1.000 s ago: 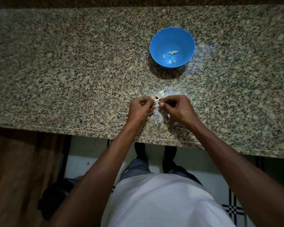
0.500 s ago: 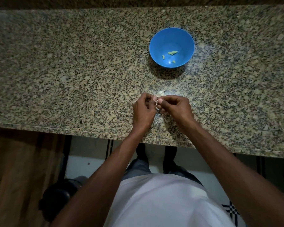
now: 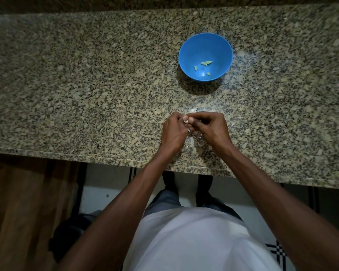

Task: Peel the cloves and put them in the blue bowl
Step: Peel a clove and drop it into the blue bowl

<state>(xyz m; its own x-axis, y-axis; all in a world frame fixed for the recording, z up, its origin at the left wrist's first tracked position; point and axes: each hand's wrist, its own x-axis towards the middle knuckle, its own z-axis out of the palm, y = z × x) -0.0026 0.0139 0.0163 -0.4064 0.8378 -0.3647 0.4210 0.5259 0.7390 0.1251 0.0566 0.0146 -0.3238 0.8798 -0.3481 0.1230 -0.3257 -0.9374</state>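
While both hands meet just past the near edge of the granite counter (image 3: 67, 98), the left hand (image 3: 173, 132) and right hand (image 3: 210, 127) pinch one clove (image 3: 186, 120) between their fingertips. Small and papery, it could slip and drop among the pale skins (image 3: 193, 110) lying beside the hands. Farther off, slightly right, one blue bowl (image 3: 186, 55) holds about four peeled pieces (image 3: 206, 63); a careless toss could miss it.

The bowl (image 3: 186, 55) sits on the counter (image 3: 67, 85) behind both hands (image 3: 173, 132), with cloves (image 3: 206, 63) inside.
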